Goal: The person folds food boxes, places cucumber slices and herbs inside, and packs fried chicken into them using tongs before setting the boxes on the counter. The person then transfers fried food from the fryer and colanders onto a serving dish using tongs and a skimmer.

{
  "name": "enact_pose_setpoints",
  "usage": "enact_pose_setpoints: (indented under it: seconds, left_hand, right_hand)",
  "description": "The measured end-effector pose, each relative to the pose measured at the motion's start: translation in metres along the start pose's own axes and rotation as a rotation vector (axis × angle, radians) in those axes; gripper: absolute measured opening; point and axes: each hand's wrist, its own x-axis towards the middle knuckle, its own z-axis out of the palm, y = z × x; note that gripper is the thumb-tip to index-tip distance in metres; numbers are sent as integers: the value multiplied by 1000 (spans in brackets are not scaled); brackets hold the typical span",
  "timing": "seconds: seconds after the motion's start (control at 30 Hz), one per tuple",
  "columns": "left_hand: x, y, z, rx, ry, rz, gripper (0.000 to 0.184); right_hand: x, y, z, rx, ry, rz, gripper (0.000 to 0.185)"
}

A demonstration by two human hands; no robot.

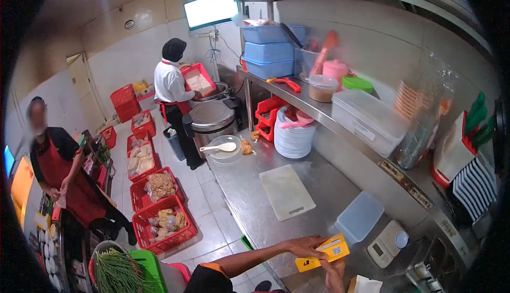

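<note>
A yellow box [322,255] with a QR code on one face is between my hands, above the steel counter. My left hand [304,246] reaches in from the left and grips its upper edge. From below, my right hand [334,276] holds its lower side; part of that hand is cut off by the frame's bottom edge. Just right of the box lie a clear plastic container [360,216] and a white kitchen scale [388,244]. A white cutting board [287,192] is farther back on the counter. Beside my right hand is a white paper-like item [367,284].
Stacked white plates [294,139], red bins [270,116] and a bowl with a white spoon [226,148] stand at the counter's far end. A shelf [382,160] overhangs the right side. Red crates [164,224] line the floor; two people [172,86] [58,171] stand beyond.
</note>
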Motion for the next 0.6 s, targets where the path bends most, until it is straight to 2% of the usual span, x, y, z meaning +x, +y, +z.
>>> enact_pose_setpoints:
  seconds: [0.03, 0.07, 0.1, 0.13, 0.17, 0.2, 0.23, 0.3, 0.33, 0.37, 0.4, 0.43, 0.47, 0.5, 0.53, 0.57, 0.6]
  left_hand:
    - [-3, -1, -5, -3, 10, 1, 81]
    - [-5, -4, -10, -307, -83, -5, 76]
    - [-7, -5, -14, -612, -180, -8, 71]
    - [-14, -2, -17, -660, 20, -40, 62]
    - [-8, -23, -19, -758, 116, -133, 56]
    - [-9, -27, -39, -368, 254, -214, 44]
    - [-12, -28, -44, -369, 248, -213, 44]
    - [-26, -1, -46, 147, 907, -61, 34]
    - [-25, 11, -40, 130, 861, -46, 34]
    - [-24, 24, -27, 380, 681, 116, 31]
    - [-22, 32, -9, 594, 489, 297, 29]
    - [-21, 37, -2, 698, 489, 233, 26]
    - [-10, 0, 0, 676, 447, 474, 30]
    - [-15, 10, -8, 730, 238, 263, 38]
    - [-25, 27, -7, 733, 390, 160, 46]
    - [-19, 38, -12, 509, 109, 14, 53]
    - [-21, 46, -10, 331, 35, -12, 50]
  right_hand:
    - [1, 1, 0, -12, 15, 2, 73]
    - [0, 0, 0, -19, 7, 4, 73]
    - [-4, -9, 3, 221, 28, 76, 72]
    - [-5, -14, 6, 464, 50, 146, 71]
    - [-4, -13, 8, 462, 47, 147, 71]
    - [-6, -11, 9, 117, 0, -87, 70]
    - [-7, -9, 10, -230, -45, -320, 70]
    - [-1, -15, 12, -138, 20, -264, 69]
    - [2, -20, 12, -40, 94, -209, 68]
    - [-2, -21, 8, 60, 192, -153, 67]
    - [-2, -14, 4, 121, 186, -138, 66]
    - [-3, -1, -4, 177, 188, -120, 65]
    - [-10, 7, -19, 283, 192, -36, 66]
    - [-22, 8, -29, 399, 188, 37, 67]
    - [-31, -14, -15, 492, 128, 10, 67]
    - [-40, -31, 0, 585, 48, -26, 66]
    - [-49, -26, -3, 579, 90, -38, 66]
